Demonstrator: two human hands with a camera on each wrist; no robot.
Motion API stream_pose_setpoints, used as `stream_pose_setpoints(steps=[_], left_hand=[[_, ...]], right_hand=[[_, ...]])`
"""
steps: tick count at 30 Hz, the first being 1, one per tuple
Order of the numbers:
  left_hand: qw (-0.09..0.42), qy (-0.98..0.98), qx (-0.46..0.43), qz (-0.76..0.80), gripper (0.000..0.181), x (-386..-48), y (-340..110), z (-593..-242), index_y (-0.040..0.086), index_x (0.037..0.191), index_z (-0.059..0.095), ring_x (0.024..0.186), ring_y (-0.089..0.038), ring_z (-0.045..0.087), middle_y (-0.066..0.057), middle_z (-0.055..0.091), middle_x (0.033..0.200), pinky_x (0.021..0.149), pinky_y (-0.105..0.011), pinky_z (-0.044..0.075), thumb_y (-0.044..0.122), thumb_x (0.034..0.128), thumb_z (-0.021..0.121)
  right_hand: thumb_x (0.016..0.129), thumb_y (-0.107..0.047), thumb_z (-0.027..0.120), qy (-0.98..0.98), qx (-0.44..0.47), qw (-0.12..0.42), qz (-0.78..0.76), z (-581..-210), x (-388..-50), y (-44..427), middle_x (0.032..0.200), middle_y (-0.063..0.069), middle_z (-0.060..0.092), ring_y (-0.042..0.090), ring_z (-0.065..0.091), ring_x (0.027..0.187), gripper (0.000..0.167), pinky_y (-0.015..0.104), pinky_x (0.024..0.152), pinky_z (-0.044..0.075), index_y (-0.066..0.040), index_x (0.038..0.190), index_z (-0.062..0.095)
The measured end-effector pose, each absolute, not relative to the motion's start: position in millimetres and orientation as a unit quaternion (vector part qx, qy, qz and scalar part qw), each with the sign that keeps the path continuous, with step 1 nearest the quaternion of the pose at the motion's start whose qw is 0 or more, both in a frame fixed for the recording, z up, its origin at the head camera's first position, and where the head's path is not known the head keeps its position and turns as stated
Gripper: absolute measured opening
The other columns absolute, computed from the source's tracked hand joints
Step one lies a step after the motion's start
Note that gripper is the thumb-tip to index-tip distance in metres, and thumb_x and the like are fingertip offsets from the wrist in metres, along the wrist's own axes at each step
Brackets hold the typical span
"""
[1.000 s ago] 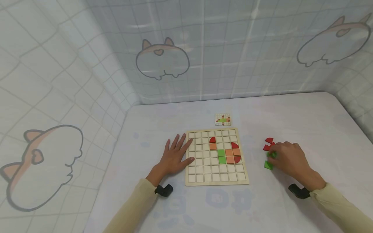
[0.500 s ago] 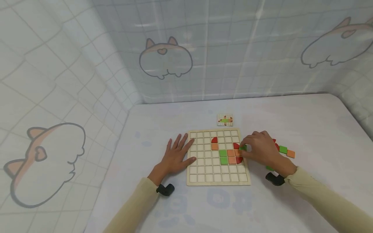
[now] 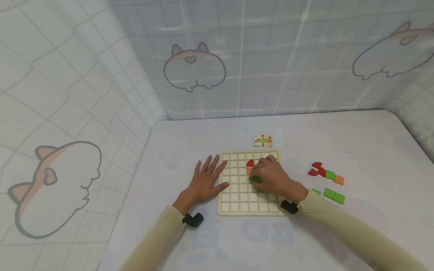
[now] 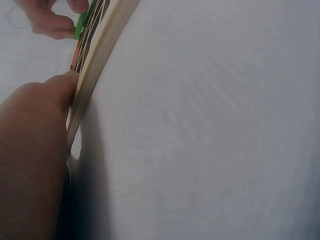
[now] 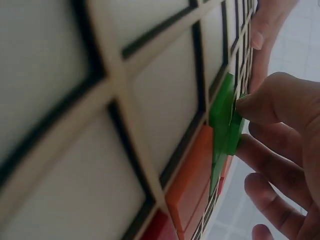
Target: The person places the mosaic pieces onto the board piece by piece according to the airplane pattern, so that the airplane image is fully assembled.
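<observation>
Flat green tile [image 5: 234, 137]: partly hidden, pinched by your right hand [image 3: 269, 175]
Pale wooden grid board [image 3: 234, 188]: your left hand [image 3: 202, 184] splayed, nine o'clock

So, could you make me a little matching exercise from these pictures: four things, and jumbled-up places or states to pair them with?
1. Left hand
2. Right hand
3. Small card
4. Loose orange tile

A. On the table, beyond the far edge of the board
B. Pinching a green tile
C. On the table, right of the board
D. Fingers spread, touching the board's left side

Pairs: 1-D, 2-B, 3-A, 4-C
</observation>
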State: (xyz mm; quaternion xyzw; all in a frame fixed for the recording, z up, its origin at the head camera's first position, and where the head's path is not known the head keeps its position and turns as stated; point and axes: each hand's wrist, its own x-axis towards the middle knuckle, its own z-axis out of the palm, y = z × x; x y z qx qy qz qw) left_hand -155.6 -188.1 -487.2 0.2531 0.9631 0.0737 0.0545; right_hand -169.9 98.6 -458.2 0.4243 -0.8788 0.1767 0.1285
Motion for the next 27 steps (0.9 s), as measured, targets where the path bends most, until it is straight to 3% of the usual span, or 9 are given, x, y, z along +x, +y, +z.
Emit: stream_pose_setpoints(steps=[8,16,27], left_hand=[[0.056,0.964,0.250,0.077,0.079,-155,-188,-488,0.025,0.159,0.016,0.149,-0.031,-0.002,-0.007,0.002,0.165,0.112,-0.062,0.001,0.069,0.0961,0.032],[0.045,0.964,0.253,0.072,0.078,-156,-189,-489,0.024,0.159,0.017,0.149,-0.032,0.000,-0.007,0.005,0.164,0.112,-0.063,0.003,0.069,0.0963,0.033],[0.054,0.963,0.254,0.074,0.079,-156,-190,-489,0.026,0.160,0.014,0.149,-0.031,-0.002,-0.007,0.003,0.164,0.112,-0.062,0.001,0.070,0.0961,0.029]], right_hand=[[0.079,-0.011,0.079,-0.873,0.447,0.111,0.160,-461,-171,94,0.080,-0.010,0.072,0.014,0.062,0.078,0.014,0.042,0.083,0.041,-0.024,0.074,0.075],[0.076,-0.020,0.086,-0.873,0.460,0.106,0.121,-457,-173,97,0.089,-0.008,0.066,0.019,0.052,0.086,0.018,0.040,0.076,0.037,-0.024,0.091,0.079],[0.080,-0.022,0.084,-0.877,0.447,0.096,0.150,-455,-163,107,0.087,-0.007,0.063,0.018,0.050,0.085,0.012,0.037,0.072,0.035,-0.022,0.091,0.078]])
